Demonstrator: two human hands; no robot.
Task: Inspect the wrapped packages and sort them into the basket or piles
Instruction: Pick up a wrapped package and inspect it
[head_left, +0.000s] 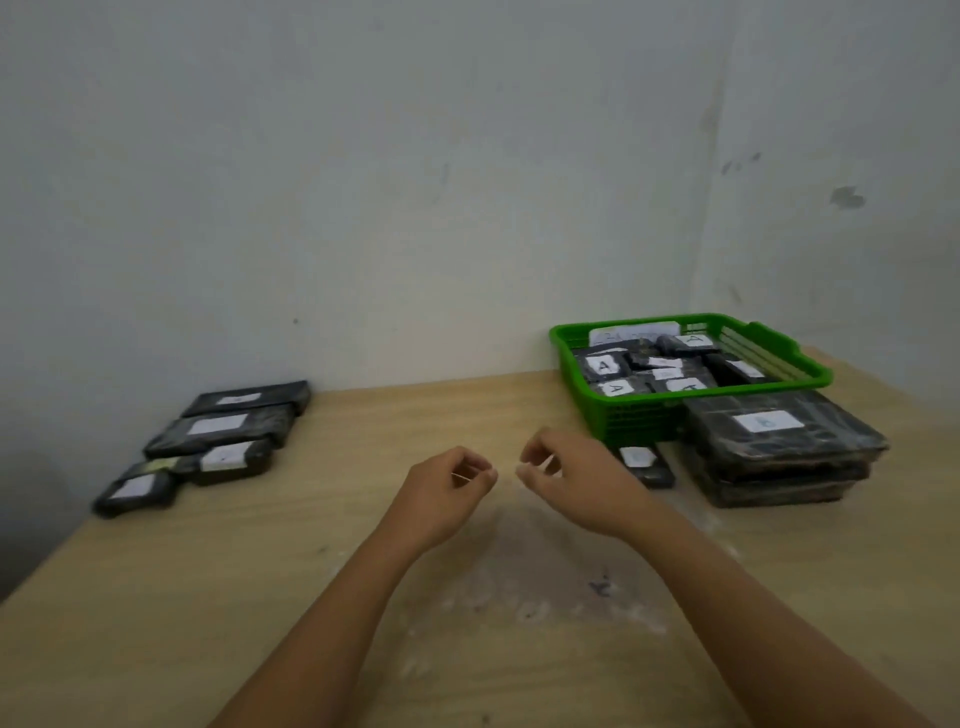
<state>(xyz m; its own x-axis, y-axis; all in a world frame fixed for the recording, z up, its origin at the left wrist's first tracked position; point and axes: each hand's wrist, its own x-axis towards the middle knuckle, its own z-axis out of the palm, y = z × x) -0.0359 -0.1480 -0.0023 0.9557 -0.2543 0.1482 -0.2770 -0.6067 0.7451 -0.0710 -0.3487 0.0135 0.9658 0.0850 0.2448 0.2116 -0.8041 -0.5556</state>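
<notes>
**Two hands raised over a worktop between sorted black packages**

A person's two bare forearms reach forward over a light wooden worktop (260, 597) set against a pale wall (363, 182). The left hand (447, 493) and right hand (566, 478) hover close together above the middle of the worktop, not touching each other. Each grip is curled, fingertips drawn toward the thumb; the picture is too blurred to tell whether either pinches something small, and no package is in either grip.

At the far right stands a green plastic basket (634, 421) holding several black wrapped packages (649, 369) with white labels, some marked "A". Just beside the basket, nearer the person, lies a stack of large black packages (779, 452) with a white label on top. A small black package (644, 465) lies on the worktop in front of the basket, just beyond the right hand.

At the far left, near the wall, a pile of black labelled packages (218, 441) lies spread flat on the worktop.
</notes>
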